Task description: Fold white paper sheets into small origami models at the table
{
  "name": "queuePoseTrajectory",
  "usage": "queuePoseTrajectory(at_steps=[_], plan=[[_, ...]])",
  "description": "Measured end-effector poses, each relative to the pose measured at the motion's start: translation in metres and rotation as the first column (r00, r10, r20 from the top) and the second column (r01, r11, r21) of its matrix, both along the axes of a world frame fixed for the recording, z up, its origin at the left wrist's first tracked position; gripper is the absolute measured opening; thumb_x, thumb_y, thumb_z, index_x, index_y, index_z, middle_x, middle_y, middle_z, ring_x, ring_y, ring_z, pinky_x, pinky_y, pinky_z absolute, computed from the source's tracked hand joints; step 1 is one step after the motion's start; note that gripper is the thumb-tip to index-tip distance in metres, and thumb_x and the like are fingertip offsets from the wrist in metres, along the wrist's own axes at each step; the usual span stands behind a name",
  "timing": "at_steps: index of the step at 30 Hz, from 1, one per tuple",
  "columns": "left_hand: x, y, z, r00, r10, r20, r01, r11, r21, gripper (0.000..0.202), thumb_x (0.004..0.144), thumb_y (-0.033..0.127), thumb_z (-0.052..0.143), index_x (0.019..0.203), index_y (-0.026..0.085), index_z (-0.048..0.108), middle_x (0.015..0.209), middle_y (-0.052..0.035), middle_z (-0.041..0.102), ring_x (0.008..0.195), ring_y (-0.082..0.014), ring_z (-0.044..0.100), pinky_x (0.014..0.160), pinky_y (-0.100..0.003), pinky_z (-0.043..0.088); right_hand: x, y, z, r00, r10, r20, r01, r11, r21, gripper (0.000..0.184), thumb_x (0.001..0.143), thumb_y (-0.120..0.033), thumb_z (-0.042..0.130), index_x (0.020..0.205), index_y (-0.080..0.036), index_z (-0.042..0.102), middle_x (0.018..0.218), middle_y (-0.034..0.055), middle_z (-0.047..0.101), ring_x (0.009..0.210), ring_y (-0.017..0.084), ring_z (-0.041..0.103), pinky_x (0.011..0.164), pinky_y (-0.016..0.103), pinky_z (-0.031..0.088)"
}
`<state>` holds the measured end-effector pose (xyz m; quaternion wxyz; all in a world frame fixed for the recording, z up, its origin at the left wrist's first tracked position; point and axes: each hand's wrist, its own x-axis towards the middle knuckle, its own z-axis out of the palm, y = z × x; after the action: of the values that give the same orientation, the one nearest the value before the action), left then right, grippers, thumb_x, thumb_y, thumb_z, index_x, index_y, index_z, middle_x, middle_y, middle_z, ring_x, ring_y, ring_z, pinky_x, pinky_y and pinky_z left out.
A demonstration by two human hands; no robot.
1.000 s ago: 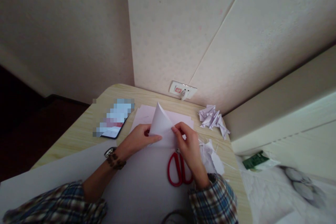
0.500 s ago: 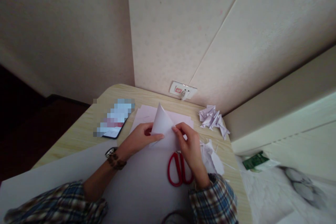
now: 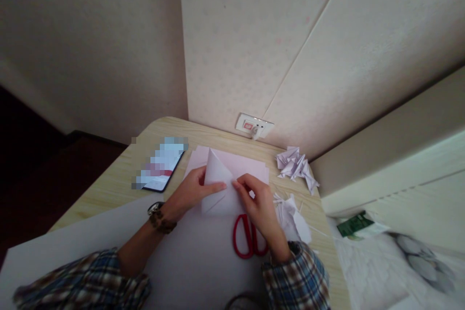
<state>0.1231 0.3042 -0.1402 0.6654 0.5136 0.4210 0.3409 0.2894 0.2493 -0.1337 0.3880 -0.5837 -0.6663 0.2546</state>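
Observation:
A folded sheet of white paper [image 3: 217, 174] is between my hands, one corner pointing up and away from me. My left hand [image 3: 194, 189] grips its left side, thumb lying across the front. At the paper's right edge, my right hand [image 3: 256, 198] pinches a corner between thumb and fingertips. Red-handled scissors [image 3: 242, 240] lie just below my right hand, their blades hidden. Beneath the folded sheet are more sheets of paper [image 3: 250, 165].
A phone [image 3: 160, 169] with a blurred screen lies at left on the wooden table [image 3: 98, 189]. Folded paper figures [image 3: 294, 162] sit at the right edge, with paper scraps [image 3: 292, 218] nearer. A wall socket [image 3: 254, 126] holds a plug behind the table.
The folded paper has shifted slightly left and lower, and its raised corner leans flatter. My right hand has moved a little left and down with the paper's edge.

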Motion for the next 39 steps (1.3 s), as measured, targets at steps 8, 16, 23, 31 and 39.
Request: queuePoseTrajectory(at_steps=[8, 16, 23, 31, 39], plan=[[-0.002, 0.002, 0.0, 0.994, 0.006, -0.11, -0.014, 0.997, -0.071, 0.04, 0.054, 0.033, 0.081, 0.084, 0.011, 0.068, 0.082, -0.0064, 0.072, 0.076, -0.0234, 0.065, 0.065, -0.03, 0.051, -0.002, 0.001, -0.005, 1.0, 0.024, 0.007, -0.024, 1.0, -0.013, 0.023, 0.091, -0.027, 0.052, 0.07, -0.019, 0.057, 0.066, -0.0015, 0.057, 0.063, 0.013, 0.051, 0.06, 0.022, 0.037], [-0.002, 0.001, -0.003, 0.994, 0.085, -0.07, -0.091, 0.993, -0.081, 0.044, 0.054, 0.032, 0.082, 0.089, 0.011, 0.067, 0.086, -0.0062, 0.073, 0.077, -0.0214, 0.065, 0.067, -0.029, 0.051, 0.003, -0.001, -0.001, 0.999, 0.038, 0.031, -0.038, 0.999, -0.018, 0.022, 0.089, -0.032, 0.054, 0.073, -0.018, 0.059, 0.069, -0.0002, 0.06, 0.067, 0.014, 0.054, 0.062, 0.023, 0.039], [0.0, 0.0, -0.002, 0.989, 0.138, 0.045, -0.128, 0.976, -0.177, 0.041, 0.054, 0.027, 0.084, 0.087, 0.012, 0.068, 0.082, -0.0043, 0.075, 0.071, -0.0186, 0.066, 0.064, -0.027, 0.053, 0.008, -0.001, 0.004, 0.995, 0.082, 0.055, -0.083, 0.997, 0.005, 0.032, 0.085, -0.049, 0.055, 0.082, -0.017, 0.062, 0.079, 0.0034, 0.064, 0.075, 0.018, 0.058, 0.068, 0.027, 0.041], [0.0, 0.0, -0.005, 0.975, 0.173, 0.143, -0.141, 0.967, -0.211, 0.041, 0.056, 0.026, 0.083, 0.091, 0.011, 0.066, 0.082, -0.0053, 0.075, 0.072, -0.0187, 0.068, 0.066, -0.026, 0.054, 0.019, -0.004, 0.011, 0.986, 0.166, 0.007, -0.166, 0.984, -0.06, 0.041, 0.076, -0.051, 0.066, 0.101, -0.019, 0.064, 0.094, 0.0053, 0.067, 0.088, 0.02, 0.06, 0.076, 0.029, 0.044], [0.002, -0.001, -0.004, 0.992, 0.12, 0.026, -0.116, 0.987, -0.112, 0.045, 0.055, 0.032, 0.083, 0.091, 0.01, 0.067, 0.095, -0.0107, 0.074, 0.079, -0.0224, 0.068, 0.067, -0.028, 0.053, 0.015, -0.001, 0.007, 0.999, -0.008, 0.047, 0.012, 0.995, -0.095, 0.02, 0.087, -0.025, 0.057, 0.069, -0.017, 0.061, 0.067, 0.0, 0.063, 0.065, 0.014, 0.056, 0.063, 0.023, 0.04]])
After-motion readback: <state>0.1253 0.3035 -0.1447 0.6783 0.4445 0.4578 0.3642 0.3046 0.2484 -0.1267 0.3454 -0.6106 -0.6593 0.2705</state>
